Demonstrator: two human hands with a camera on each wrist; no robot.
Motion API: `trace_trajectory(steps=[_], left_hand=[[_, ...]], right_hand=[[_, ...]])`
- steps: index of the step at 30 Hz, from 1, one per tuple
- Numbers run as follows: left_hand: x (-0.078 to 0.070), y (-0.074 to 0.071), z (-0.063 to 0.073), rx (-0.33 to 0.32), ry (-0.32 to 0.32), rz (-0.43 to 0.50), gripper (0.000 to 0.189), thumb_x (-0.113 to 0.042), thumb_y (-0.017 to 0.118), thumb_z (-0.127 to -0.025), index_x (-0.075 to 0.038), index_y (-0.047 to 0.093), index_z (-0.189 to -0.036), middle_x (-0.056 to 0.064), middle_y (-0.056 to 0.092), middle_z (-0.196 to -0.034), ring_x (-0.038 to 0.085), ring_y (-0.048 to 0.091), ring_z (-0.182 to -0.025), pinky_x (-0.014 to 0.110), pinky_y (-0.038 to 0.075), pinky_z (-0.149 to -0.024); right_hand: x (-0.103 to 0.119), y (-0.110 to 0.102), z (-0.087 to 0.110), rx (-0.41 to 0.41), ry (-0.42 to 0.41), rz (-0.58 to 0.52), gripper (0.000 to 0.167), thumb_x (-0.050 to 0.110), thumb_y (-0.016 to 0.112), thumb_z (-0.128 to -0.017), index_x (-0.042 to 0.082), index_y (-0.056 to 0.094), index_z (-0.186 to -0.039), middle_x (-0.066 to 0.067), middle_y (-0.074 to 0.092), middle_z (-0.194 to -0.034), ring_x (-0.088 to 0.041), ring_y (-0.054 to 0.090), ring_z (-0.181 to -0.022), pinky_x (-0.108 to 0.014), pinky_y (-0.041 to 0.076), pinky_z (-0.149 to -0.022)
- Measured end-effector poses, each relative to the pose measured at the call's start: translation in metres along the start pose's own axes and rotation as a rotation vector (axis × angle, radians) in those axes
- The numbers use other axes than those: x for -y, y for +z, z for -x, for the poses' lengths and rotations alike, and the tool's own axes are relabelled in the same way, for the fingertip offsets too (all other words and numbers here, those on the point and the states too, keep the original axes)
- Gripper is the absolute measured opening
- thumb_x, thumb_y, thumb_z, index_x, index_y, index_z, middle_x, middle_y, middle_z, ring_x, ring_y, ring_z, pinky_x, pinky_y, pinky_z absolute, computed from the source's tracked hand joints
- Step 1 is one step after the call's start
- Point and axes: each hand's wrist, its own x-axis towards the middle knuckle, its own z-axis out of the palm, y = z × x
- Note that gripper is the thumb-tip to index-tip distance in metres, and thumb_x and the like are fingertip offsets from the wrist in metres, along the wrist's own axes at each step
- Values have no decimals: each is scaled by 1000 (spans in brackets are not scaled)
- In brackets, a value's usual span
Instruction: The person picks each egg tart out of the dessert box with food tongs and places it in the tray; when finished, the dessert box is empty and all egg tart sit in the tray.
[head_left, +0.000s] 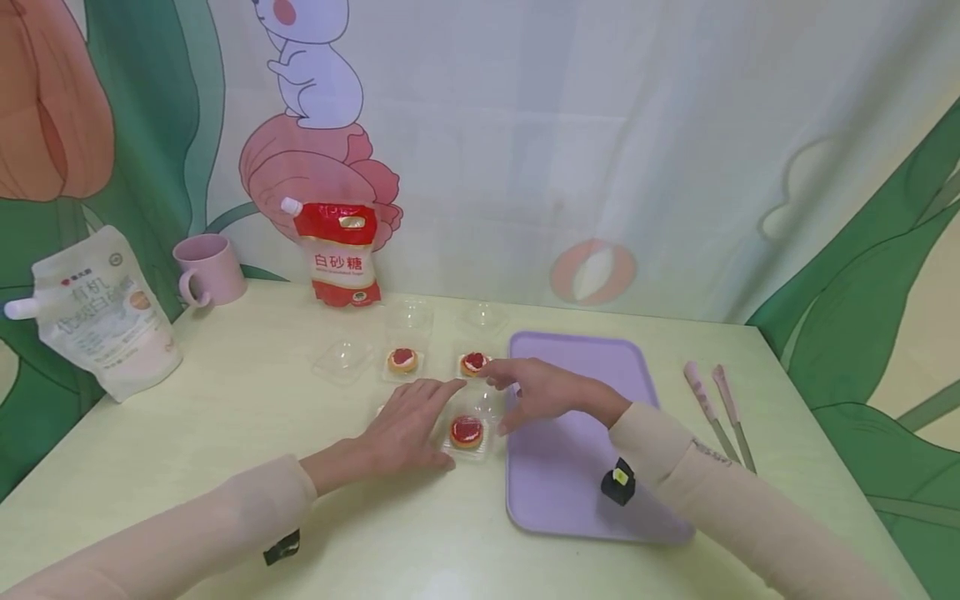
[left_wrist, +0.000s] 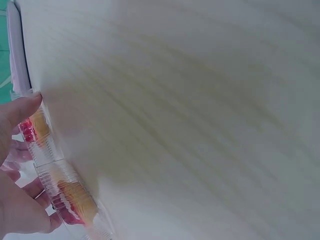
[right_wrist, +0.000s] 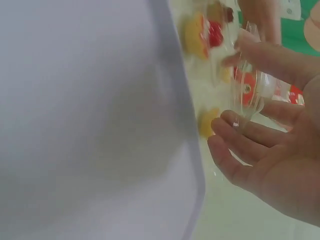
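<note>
Our left hand (head_left: 405, 429) loosely spread, thumb at the near-right tart box (head_left: 478, 451), our right hand (head_left: 542, 392) gripping its clear lid (head_left: 484, 403).

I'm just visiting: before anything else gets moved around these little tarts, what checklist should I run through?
1. Front right tart sits in its clear box: ok.
2. Raised lid of that box closed: not ok, it stands up off the tart.
3. Right-hand grip on that lid: ok, fingers are around it; how firmly, cannot tell.
4. Left-hand grip at the same box: ok, the thumb touches its edge.
5. Back left lid and back right lid closed: not ok, both are open.
6. Front left tart covered: cannot tell, the left hand hides much of it.
</note>
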Motion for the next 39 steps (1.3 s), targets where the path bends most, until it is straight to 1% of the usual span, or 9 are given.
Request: trace_trajectory(steps=[3, 9, 17, 22, 25, 29, 33, 36, 39], left_hand=[[-1, 0, -1, 9, -1, 14, 100, -28, 93, -67, -11, 39, -149, 9, 58, -134, 30, 48, -132, 50, 33, -115], [-3, 0, -3, 14, -8, 23, 92, -27, 91, -70, -10, 44, -146, 8, 60, -134, 28, 50, -131, 48, 33, -115], [-4, 1, -3, 0, -6, -33, 95, -32, 93, -67, -11, 45, -146, 9, 60, -126, 28, 52, -123, 49, 34, -113], [-4, -4, -2, 3, 6, -13, 102, -38, 94, -64, -14, 42, -149, 9, 57, -129, 29, 49, -126, 52, 31, -115], [-3, -12, -1, -7, 35, 8, 102, -42, 93, -64, -16, 43, -149, 10, 54, -132, 30, 47, -127, 54, 34, -112], [-1, -32, -4, -63, 38, 84, 89, -39, 89, -73, -20, 44, -148, 9, 51, -137, 28, 49, -128, 52, 45, -106], [0, -54, -10, -161, 19, 182, 80, -31, 81, -84, -23, 39, -152, 9, 48, -143, 28, 50, -130, 51, 50, -103], [3, -64, -15, -234, 60, 215, 77, -24, 77, -88, -21, 36, -153, 10, 47, -143, 28, 53, -127, 48, 53, -100], [5, -67, -20, -289, 108, 223, 72, -19, 74, -90, -20, 37, -152, 9, 49, -140, 26, 57, -121, 43, 56, -94]], right_hand=[[-5, -8, 6, -26, 3, 9, 78, 18, 84, -79, 3, 46, -145, -19, 55, -143, -36, 55, -130, -51, 49, -104], [-13, -14, 16, -52, 24, -32, 78, 17, 84, -79, 1, 45, -144, -22, 53, -145, -37, 54, -131, -50, 49, -104], [-17, -15, 21, -65, 11, -72, 77, 18, 84, -79, 1, 45, -144, -23, 52, -145, -39, 52, -133, -54, 46, -107], [-18, -18, 22, -68, 2, -99, 77, 18, 83, -80, 2, 44, -145, -23, 50, -146, -39, 51, -134, -55, 45, -107], [-17, -22, 23, -77, 11, -128, 78, 18, 82, -82, 3, 42, -147, -22, 49, -148, -38, 50, -135, -54, 45, -108], [-15, -28, 22, -79, 38, -235, 76, 16, 80, -84, 7, 41, -148, -20, 50, -148, -35, 50, -136, -50, 46, -108], [-11, -33, 19, -61, 31, -355, 74, 15, 79, -85, 10, 42, -149, -20, 54, -144, -33, 52, -135, -46, 47, -107], [-10, -34, 15, -33, 4, -448, 71, 14, 76, -87, 10, 42, -149, -22, 56, -142, -35, 54, -134, -44, 48, -107], [-10, -33, 11, 8, -35, -609, 64, 12, 70, -92, 10, 41, -149, -26, 54, -143, -37, 55, -133, -41, 48, -107]])
